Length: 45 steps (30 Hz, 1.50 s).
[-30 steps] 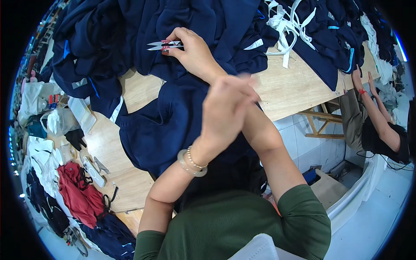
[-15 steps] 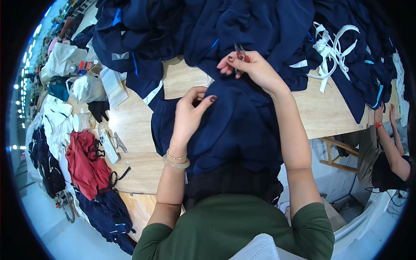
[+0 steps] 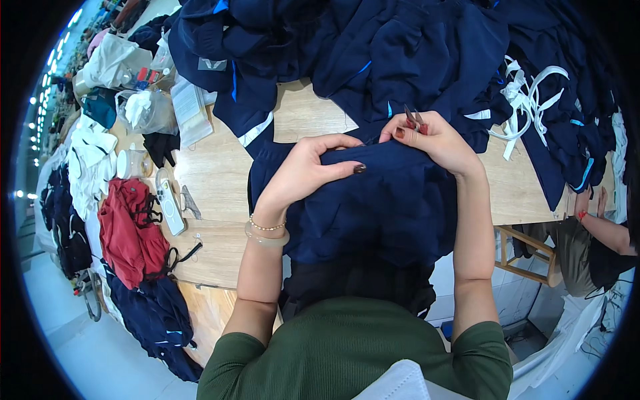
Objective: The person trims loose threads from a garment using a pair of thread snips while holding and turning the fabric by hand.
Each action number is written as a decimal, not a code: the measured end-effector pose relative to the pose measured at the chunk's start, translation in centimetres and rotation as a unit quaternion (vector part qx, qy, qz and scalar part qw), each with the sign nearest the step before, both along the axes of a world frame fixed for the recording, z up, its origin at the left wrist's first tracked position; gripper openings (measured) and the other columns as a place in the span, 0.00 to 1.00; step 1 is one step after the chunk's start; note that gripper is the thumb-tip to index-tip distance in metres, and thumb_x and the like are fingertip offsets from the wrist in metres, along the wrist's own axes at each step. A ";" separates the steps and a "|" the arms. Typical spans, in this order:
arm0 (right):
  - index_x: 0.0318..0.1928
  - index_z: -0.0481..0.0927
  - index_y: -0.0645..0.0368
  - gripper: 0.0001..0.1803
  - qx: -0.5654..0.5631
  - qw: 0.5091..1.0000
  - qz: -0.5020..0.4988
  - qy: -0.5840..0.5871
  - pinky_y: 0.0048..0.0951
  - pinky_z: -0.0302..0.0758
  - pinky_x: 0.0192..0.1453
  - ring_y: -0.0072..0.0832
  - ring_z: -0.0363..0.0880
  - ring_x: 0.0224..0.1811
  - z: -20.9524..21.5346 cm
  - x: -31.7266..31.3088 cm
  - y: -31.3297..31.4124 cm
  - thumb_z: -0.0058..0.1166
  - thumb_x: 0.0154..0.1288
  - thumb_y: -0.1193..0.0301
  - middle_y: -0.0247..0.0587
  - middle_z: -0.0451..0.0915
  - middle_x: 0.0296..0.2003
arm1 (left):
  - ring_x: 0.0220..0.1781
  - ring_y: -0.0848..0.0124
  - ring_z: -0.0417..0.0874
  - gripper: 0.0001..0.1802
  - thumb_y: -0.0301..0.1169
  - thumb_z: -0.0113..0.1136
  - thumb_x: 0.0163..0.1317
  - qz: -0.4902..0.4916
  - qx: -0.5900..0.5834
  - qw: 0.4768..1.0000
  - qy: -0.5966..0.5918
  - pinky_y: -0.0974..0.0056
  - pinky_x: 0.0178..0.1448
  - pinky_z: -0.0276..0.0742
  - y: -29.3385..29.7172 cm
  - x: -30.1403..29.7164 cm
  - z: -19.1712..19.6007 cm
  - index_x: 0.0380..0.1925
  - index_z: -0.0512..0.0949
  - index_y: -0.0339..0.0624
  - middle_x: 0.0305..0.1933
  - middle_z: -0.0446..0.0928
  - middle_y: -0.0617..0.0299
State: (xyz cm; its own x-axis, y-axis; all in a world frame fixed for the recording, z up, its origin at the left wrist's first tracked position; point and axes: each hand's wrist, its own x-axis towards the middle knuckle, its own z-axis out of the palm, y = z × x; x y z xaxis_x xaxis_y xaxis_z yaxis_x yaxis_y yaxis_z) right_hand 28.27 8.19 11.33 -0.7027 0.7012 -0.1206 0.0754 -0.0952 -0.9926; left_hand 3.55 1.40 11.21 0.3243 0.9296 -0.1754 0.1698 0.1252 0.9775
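A navy blue garment lies across my lap and over the table's near edge. My left hand pinches its far edge, fingers behind the cloth and thumb lying along the front. Close by on the right, my right hand is closed round small red-handled thread snips, their blades pointing up and away. The fingertips of that hand also touch the garment's edge, a short gap from my left fingers. What the fingertips hold behind the fold is hidden.
A heap of navy garments fills the table's far side. White straps lie at the right, near another person's arm. On the left are a phone, a red garment, clear plastic bags and a jar.
Both hands have come together at the garment's edge, which is now lifted and folded between them. My right hand has come down to the cloth, still with the snips. The view has shifted slightly.
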 end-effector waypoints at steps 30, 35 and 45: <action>0.37 0.84 0.65 0.05 0.046 0.994 -0.088 0.035 0.19 0.74 0.44 0.16 0.78 0.34 -0.6 1.6 -1.7 0.63 0.64 0.75 0.32 0.83 0.31 | 0.42 0.76 0.79 0.13 0.28 0.69 0.58 -0.129 -0.030 0.991 -0.018 0.72 0.49 0.74 0.4 0.3 0.8 0.41 0.81 0.33 0.38 0.80 0.66; 0.39 0.83 0.59 0.10 0.360 0.914 -0.139 -0.128 0.27 0.71 0.40 0.26 0.76 0.35 1.5 2.8 -1.2 0.60 0.54 0.81 0.35 0.79 0.32 | 0.40 0.60 0.79 0.20 0.17 0.62 0.46 0.101 0.322 0.864 0.373 0.61 0.42 0.75 0.4 -0.8 1.7 0.40 0.86 0.48 0.43 0.77 0.60; 0.49 0.85 0.51 0.21 0.602 0.721 -0.109 -0.324 0.40 0.73 0.58 0.37 0.78 0.53 -7.8 4.4 -10.4 0.57 0.53 0.78 0.41 0.80 0.49 | 0.61 0.62 0.70 0.35 0.18 0.53 0.51 0.029 0.351 0.757 0.550 0.57 0.63 0.62 -6.4 -2.6 -8.6 0.60 0.79 0.63 0.63 0.72 0.60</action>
